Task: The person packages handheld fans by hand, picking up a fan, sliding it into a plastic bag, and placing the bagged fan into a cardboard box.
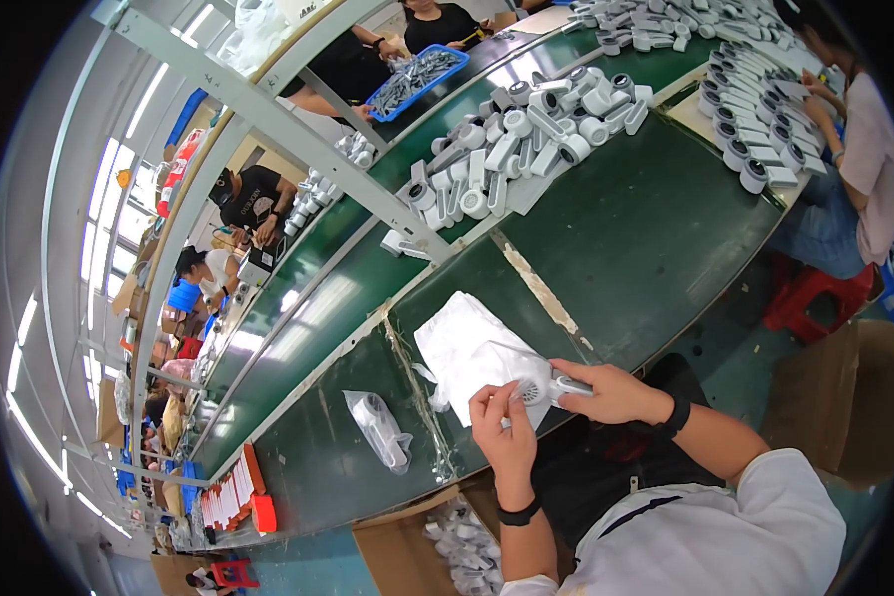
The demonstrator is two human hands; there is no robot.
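right hand: the right hand (pixel 591 390) is closing around the handle of a pale device (pixel 532 390), thumb lying along it and the round grille head pointing toward the left hand.
left hand: the left hand (pixel 504 429) is bending its fingers narrowly at the head's near rim; whether it is pinching the rim or a thin film, i cannot tell.
device: it is sitting between both hands, over the near edge of a white bag stack (pixel 462 338).
good grip: the right hand is probably doing best by steadying the handle, leaving the left fingertips free for fine work without pressing on the grille.
watch for: loose bag edges are lying close below, so a low wrist is risking dragging them.
bagged device: one in clear wrapping (pixel 379 429) is lying left of the stack, apart from it, on the green table (pixel 666 228).
carton: an open carton (pixel 392 551) is standing below the table edge, holding wrapped pieces (pixel 462 546).
pile: unwrapped devices (pixel 526 134) are heaping up beyond the stack; drawing singly from there is likely preventing scuffs.
co-worker: a person (pixel 869 169) at the right is sitting beside rows of devices (pixel 755 134).
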